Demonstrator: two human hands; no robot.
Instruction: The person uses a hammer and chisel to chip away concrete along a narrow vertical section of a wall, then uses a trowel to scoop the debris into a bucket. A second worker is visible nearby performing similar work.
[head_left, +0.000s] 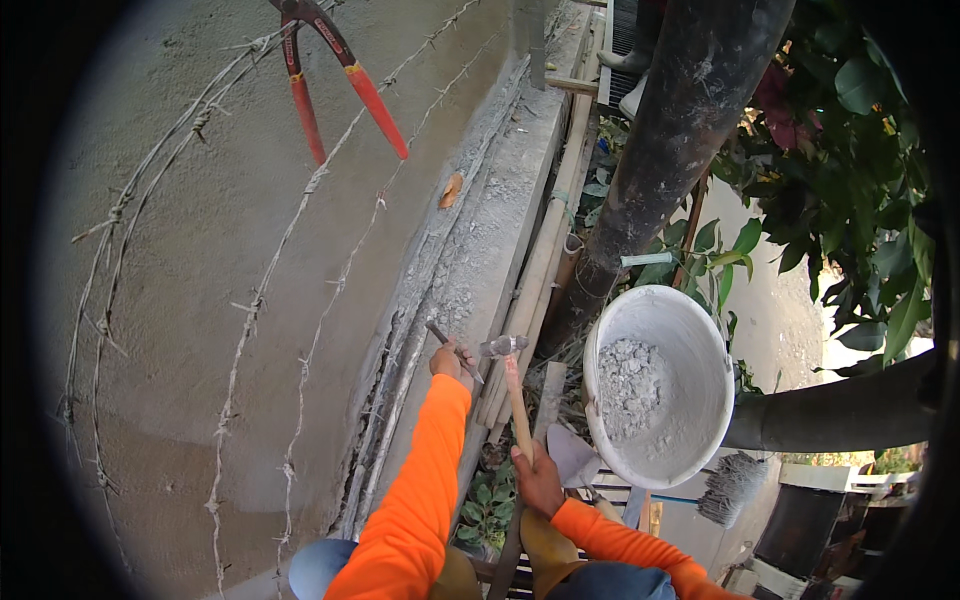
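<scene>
My left hand (pixel 450 361) is closed around a short metal chisel (pixel 436 331), which slants across the concrete ledge (pixel 480 255) beside the wall. My right hand (pixel 540 484) grips the wooden handle of a hammer (pixel 518 408). The hammer's head is raised a little to the right of the chisel, apart from it. Broken grey mortar and dust lie along the ledge beyond my left hand. To the right of the hammer, a whitish bucket (pixel 702 405) holds grey rubble (pixel 630 388).
Strands of barbed wire (pixel 252 310) run along the wall (pixel 190 330) at left, with red-handled pincers (pixel 372 108) hanging on them. A thick dark pipe (pixel 680 140) slants behind the bucket. A grey brush head (pixel 733 488) and leafy branches (pixel 850 220) are at right.
</scene>
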